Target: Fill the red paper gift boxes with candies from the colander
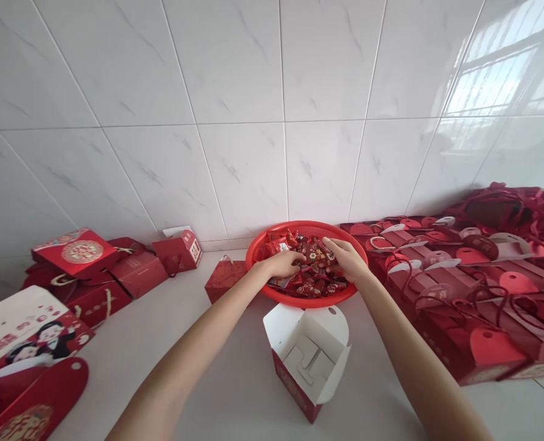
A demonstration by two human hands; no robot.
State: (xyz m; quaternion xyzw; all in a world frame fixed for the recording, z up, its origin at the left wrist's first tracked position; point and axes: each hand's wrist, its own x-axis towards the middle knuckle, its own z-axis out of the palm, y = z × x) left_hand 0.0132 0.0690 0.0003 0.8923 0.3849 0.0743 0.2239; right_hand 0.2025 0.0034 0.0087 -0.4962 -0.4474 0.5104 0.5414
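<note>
A red plastic basket (pixel 306 301) full of small wrapped sweets (pixel 312 288) stands against the wall, and both my hands reach into it. My left hand (pixel 283 264) is over the left part of the pile, its fingers curled down among the wrappers; what they grip, if anything, is hidden. At the right side of the pile, my right hand (pixel 345 258) has its fingers apart, touching the dark red wrappers. Between my forearms sits a gift box (pixel 294 381), red outside and white inside, with its flaps up and nothing inside but the folded bottom.
Many closed red gift boxes (pixel 469 306) with cord handles fill the right side, with dark red ribbons (pixel 524 208) behind. At left are stacked red boxes (pixel 86 254), a printed carton (pixel 28 327) and a small box (pixel 177 251). Another box (pixel 226 278) touches the basket's left.
</note>
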